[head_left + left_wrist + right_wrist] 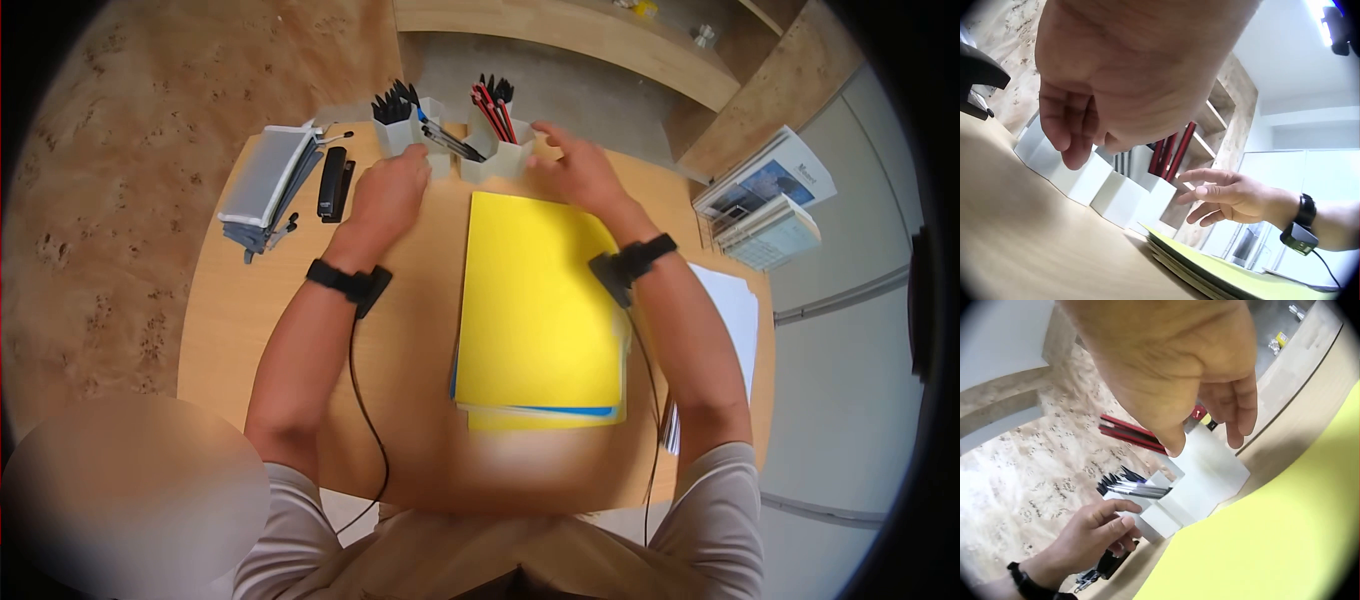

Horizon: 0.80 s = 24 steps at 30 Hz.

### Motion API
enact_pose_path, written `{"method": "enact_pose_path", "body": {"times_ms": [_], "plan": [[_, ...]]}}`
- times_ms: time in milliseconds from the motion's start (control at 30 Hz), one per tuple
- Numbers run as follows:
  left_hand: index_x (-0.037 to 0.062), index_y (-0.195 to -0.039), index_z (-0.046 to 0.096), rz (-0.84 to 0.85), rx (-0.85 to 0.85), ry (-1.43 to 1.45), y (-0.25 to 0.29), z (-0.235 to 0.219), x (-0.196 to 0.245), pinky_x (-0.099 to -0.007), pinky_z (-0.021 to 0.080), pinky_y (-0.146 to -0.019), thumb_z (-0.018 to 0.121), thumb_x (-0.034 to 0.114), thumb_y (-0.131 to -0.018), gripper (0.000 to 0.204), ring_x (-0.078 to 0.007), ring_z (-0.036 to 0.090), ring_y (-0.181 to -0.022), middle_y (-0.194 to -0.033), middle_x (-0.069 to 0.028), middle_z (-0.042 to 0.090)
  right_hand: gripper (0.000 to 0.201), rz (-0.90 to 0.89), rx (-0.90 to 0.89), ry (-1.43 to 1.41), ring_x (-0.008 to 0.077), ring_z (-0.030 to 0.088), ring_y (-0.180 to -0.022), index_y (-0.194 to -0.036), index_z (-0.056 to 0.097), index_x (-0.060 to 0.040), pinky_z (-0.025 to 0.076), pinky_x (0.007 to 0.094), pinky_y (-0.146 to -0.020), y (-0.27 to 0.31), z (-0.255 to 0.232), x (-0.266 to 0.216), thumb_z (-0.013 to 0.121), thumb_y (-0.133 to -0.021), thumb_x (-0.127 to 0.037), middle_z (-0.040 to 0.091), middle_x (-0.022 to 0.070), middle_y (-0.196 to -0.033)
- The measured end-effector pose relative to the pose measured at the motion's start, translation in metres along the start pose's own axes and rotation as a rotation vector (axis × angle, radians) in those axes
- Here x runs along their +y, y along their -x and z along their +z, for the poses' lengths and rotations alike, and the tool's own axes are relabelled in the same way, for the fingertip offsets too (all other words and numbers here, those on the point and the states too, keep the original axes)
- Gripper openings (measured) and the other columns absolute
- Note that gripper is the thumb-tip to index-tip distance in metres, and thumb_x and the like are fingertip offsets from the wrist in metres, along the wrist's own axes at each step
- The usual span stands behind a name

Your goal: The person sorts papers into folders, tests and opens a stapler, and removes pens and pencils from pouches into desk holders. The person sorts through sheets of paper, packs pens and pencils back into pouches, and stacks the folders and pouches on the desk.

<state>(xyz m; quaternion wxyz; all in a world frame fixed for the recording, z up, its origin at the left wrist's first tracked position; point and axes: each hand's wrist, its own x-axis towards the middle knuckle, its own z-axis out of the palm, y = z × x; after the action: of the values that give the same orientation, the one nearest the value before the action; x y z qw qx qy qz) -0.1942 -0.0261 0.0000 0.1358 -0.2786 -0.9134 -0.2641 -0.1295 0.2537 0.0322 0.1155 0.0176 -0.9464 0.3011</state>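
Note:
White pen holders with angular sides stand at the desk's far edge, the left one (398,135) full of black pens, the right one (512,158) with red pencils (492,110) and black pens. Several grey pens (450,138) lean between them. My left hand (388,197) is at the near side of the left holder, its fingers loosely bent and nothing in them. Beside the right holder is my right hand (580,175), fingers spread, thumb near the holder's wall. In the right wrist view, its thumb (1172,439) overlaps the white holder (1213,469).
A yellow folder (540,300) tops a stack on the desk's middle. Left are a black stapler (335,184) and grey mesh pouches (268,175). White papers (728,310) lie at right, behind them a rack with booklets (770,190). Cables trail from both wrists.

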Motion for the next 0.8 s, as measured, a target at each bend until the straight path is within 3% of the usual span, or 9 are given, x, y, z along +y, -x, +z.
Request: {"method": "enact_pose_path", "body": {"times_ms": [100,133,200,300,433,500,533,600,800], "plan": [[0.0013,-0.119,0.064,-0.003,-0.152,0.239,0.032,0.0,0.001,-0.0406,0.053,-0.072,0.065,0.022,-0.096,0.032,-0.0353,0.069,-0.078,-0.086,-0.0204,0.071,0.056,0.017,-0.025,-0.025,0.039,0.071,-0.103,-0.137,0.059,-0.0066,0.056,0.044,-0.089,0.042,-0.038,0.026,0.075,-0.09,-0.032,0.071,0.0255,-0.117],[0.0013,-0.119,0.064,0.002,-0.166,0.247,0.044,-0.004,0.012,-0.0406,0.053,-0.072,0.065,0.022,-0.096,0.032,-0.0353,0.069,-0.078,-0.086,-0.0204,0.071,0.058,0.088,-0.14,0.071,0.0391,0.071,-0.104,-0.138,0.059,-0.0054,0.055,0.0438,-0.09,0.061,-0.05,0.031,0.075,-0.089,-0.032,0.071,0.0258,-0.117],[-0.0013,-0.13,0.06,-0.22,-0.485,0.318,0.061,-0.02,0.036,-0.033,0.051,-0.068,0.072,0.024,-0.092,0.047,-0.0213,0.067,-0.074,-0.079,-0.0126,0.069,0.06,0.173,-0.255,0.166,0.0392,0.07,-0.105,-0.138,0.058,-0.0041,0.055,0.0437,-0.091,0.095,-0.061,0.027,0.076,-0.089,-0.032,0.071,0.0261,-0.118],[-0.0048,-0.134,0.057,-0.243,-0.509,0.465,0.071,-0.015,0.056,-0.0304,0.05,-0.066,0.074,0.024,-0.09,0.055,-0.0143,0.064,-0.075,-0.081,-0.0093,0.068,0.061,0.328,-0.334,0.257,0.0392,0.069,-0.108,-0.138,0.058,-0.0017,0.053,0.0434,-0.095,0.13,-0.064,0.016,0.076,-0.088,-0.032,0.07,0.0262,-0.117],[-0.003,-0.137,0.055,-0.114,-0.53,0.345,0.076,-0.008,0.072,-0.0322,0.051,-0.068,0.074,0.023,-0.09,0.056,-0.0182,0.065,-0.075,-0.084,-0.0116,0.068,0.06,0.303,-0.248,0.165,0.0393,0.068,-0.11,-0.137,0.058,-0.0027,0.052,0.0428,-0.096,0.15,-0.055,0.016,0.077,-0.087,-0.029,0.07,0.0249,-0.118],[0.0002,-0.139,0.054,-0.126,-0.482,0.241,0.084,-0.009,0.075,-0.037,0.054,-0.083,0.077,0.024,-0.087,0.062,-0.0267,0.068,-0.096,-0.105,-0.0179,0.069,0.059,0.306,-0.232,0.161,0.0389,0.068,-0.109,-0.137,0.059,-0.0042,0.053,0.0423,-0.094,0.16,-0.063,0.021,0.078,-0.086,-0.028,0.07,0.0241,-0.119],[0.0002,-0.139,0.054,-0.102,-0.497,0.249,0.091,-0.014,0.082,-0.037,0.054,-0.083,0.077,0.024,-0.087,0.062,-0.0267,0.068,-0.096,-0.105,-0.0179,0.069,0.056,0.253,-0.192,0.157,0.0389,0.068,-0.109,-0.136,0.059,-0.0038,0.053,0.0421,-0.094,0.166,-0.074,0.024,0.077,-0.088,-0.026,0.07,0.0239,-0.119],[0.003,-0.141,0.054,0.112,-0.243,-0.07,0.109,-0.027,0.098,-0.0418,0.048,-0.103,0.082,0.025,-0.08,0.071,-0.0365,0.058,-0.123,-0.129,-0.0226,0.061,0.046,0.258,-0.132,0.143,0.0369,0.069,-0.105,-0.13,0.064,-0.0023,0.053,0.0408,-0.092,0.182,-0.103,0.031,0.074,-0.09,-0.022,0.072,0.0227,-0.113],[0.0033,-0.141,0.054,0.441,-0.62,0.1,0.15,-0.036,0.148,-0.0467,0.036,-0.117,0.09,0.027,-0.069,0.084,-0.0445,0.039,-0.141,-0.149,-0.0275,0.043,0.04,0.512,-0.092,0.286,0.0364,0.071,-0.098,-0.115,0.072,-0.0019,0.055,0.0411,-0.087,0.26,-0.181,0.078,0.076,-0.088,-0.031,0.074,0.0224,-0.108]]}}
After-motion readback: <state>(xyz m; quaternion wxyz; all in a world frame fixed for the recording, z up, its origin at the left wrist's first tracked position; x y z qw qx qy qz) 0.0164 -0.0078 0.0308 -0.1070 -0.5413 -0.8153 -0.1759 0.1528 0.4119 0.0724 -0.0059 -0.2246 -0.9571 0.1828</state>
